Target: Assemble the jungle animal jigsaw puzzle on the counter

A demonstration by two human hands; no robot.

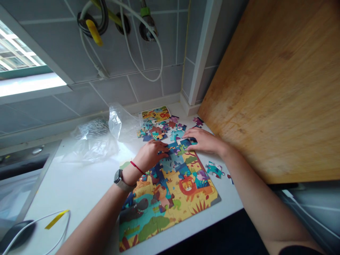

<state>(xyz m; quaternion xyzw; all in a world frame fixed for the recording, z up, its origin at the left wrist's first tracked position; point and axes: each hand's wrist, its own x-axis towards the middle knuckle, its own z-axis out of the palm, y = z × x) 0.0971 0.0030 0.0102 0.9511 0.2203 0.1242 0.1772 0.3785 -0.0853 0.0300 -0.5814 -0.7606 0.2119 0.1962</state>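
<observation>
Under your curled left hand (153,151) and beside your right hand (200,140), thumb and fingers parted, either's grip unclear, the puzzle (174,193) looks mostly assembled, with loose pieces (159,129) beyond them unplaced.

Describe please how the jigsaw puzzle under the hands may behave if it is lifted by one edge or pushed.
The puzzle might bend or separate at its seams, being many interlocked pieces. It is probably light for its size, since it looks thin. Pushed, it would likely slide rather than tip, because it lies flat.
</observation>
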